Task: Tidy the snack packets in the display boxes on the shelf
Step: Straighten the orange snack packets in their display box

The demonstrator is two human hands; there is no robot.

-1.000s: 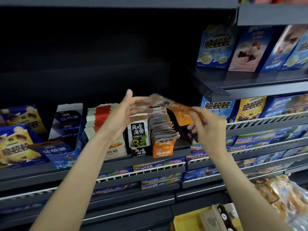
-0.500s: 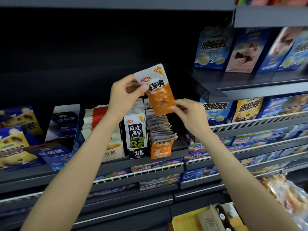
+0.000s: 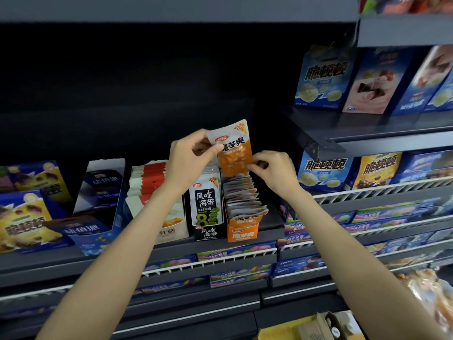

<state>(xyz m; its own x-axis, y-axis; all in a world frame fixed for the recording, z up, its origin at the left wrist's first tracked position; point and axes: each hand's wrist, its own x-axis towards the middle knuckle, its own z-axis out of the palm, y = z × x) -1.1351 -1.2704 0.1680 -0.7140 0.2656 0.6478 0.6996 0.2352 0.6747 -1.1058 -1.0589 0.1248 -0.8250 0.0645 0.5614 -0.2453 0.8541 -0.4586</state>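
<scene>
1. A dark shop shelf (image 3: 220, 244) lined with snack boxes.
2. The left hand (image 3: 190, 159) pinches the top of an orange packet (image 3: 234, 149); the right hand (image 3: 272, 169) pinches its lower edge.
3. The packet is held upright just above the orange box (image 3: 242, 231), apparently lined up for slotting back in.

dim, dark shelf recess; soft overall, wide-angle bending and blur at edges.

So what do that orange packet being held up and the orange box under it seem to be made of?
Orange packet: looks like thin glossy plastic film or foil laminate, as it is flat, faintly shiny and has a sealed white top edge. Orange display box: likely printed cardboard, given its matte, stiff, straight walls with a cut front edge.
</scene>
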